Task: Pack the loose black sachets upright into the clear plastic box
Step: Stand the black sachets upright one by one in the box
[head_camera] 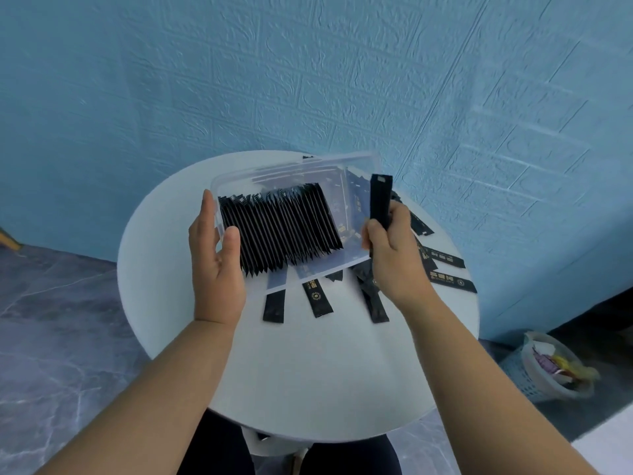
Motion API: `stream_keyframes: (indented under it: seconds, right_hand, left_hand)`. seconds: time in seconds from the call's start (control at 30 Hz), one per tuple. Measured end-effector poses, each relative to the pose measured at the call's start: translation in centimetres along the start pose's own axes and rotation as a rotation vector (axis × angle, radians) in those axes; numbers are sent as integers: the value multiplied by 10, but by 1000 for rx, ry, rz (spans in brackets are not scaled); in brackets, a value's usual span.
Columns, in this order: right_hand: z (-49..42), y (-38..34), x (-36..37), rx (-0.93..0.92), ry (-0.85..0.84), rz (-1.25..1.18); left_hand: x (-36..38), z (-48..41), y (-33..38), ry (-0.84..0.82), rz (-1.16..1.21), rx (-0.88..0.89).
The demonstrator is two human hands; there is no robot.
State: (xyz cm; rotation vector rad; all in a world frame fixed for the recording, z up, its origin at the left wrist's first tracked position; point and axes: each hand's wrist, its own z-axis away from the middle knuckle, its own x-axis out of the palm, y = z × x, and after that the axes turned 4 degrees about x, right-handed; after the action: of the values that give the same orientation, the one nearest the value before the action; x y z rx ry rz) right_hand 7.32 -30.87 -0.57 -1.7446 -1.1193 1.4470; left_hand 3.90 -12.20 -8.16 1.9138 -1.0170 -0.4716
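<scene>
we have the clear box toward the 12 o'clock side of the round table, tipped so its open top faces us. our left hand grips its 9 o'clock end, fingers along the outside wall and thumb hooked over the rim against the first packet. a row of sachets stands on edge inside, filling the box from 9 o'clock to a little past the middle, with a gap left at the 3 o'clock end. our right hand is closed around a small bundle of sachets, held upright just outside that 3 o'clock wall. more loose sachets lie flat on the table at the box's 6 o'clock edge and out past 3 o'clock, some partly under the box.

the main risk, as we judge it, is the row itself. nothing props its free end, so with the box tilted it could fan over into the gap and block the bundle. our bundle may also catch the rim and splay as it goes in. if the left thumb lets go, the box could drop onto the sachets beneath it. a basket sits on the floor at 4 o'clock, where anything slipping off that edge might land.
</scene>
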Motion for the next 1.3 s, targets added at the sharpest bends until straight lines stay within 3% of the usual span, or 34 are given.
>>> stream_keyframes:
  seconds: [0.4,0.57,0.8,1.0,1.13,1.23,1.3]
  right_hand:
    - [-51,22,39,-16,133,329]
    - [-49,26,40,35,92,323]
    - [-49,30,40,-51,111,401]
    - [-46,26,38,-53,79,375]
    - [-23,25,25,-187,88,189]
    - [5,38,9,-322,207,95]
    - [11,55,-5,-268,319,83]
  left_hand:
    - [-2,-2,-1,-11,31,-22]
    - [-1,-3,-3,-23,17,-14]
    - [-1,-3,-1,-18,27,-15]
    - [0,-2,-1,-10,17,-4]
    - [-1,-1,-3,4,7,1]
    - [-2,-2,-6,9,3,2]
    - [-1,-2,-7,9,0,2]
